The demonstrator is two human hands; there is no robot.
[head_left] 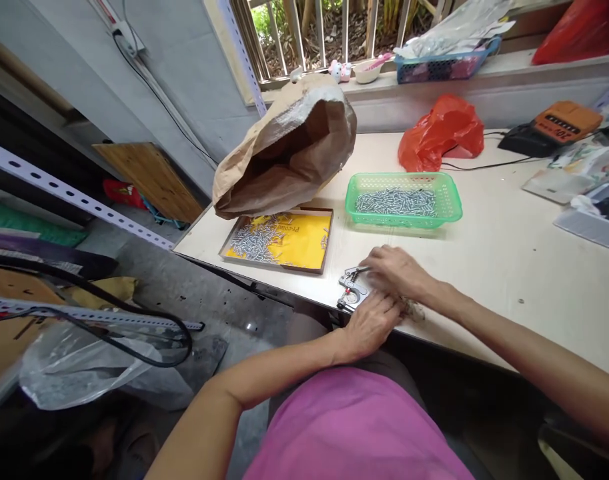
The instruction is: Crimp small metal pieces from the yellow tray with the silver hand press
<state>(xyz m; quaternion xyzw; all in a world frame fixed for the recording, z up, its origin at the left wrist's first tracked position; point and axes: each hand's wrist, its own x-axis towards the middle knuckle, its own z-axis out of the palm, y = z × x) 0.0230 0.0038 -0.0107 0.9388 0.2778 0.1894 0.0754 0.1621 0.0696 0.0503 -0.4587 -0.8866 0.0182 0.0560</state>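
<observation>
At the table's front edge lies a small silver metal device (353,288) with a dark coil spring, a rounded notch and a red spot. My left hand (373,325) is closed along its near side, the fingertips bent over it. Above the device's right part is my right hand (397,272), fingers curled and somewhat blurred; whatever it pinches is hidden. Small silver metal pins (257,241) lie heaped in a shallow tray (326,257) with a yellow lining. More of these pins fill the bottom of a green plastic basket (453,208) beyond my right hand.
A large open brown paper sack (284,157) leans over the tray. Behind the basket sits a red plastic bag (440,133); an orange and black charger-like block (554,130) with a cord is farther right. A grey plastic bin (591,223) stands at the right.
</observation>
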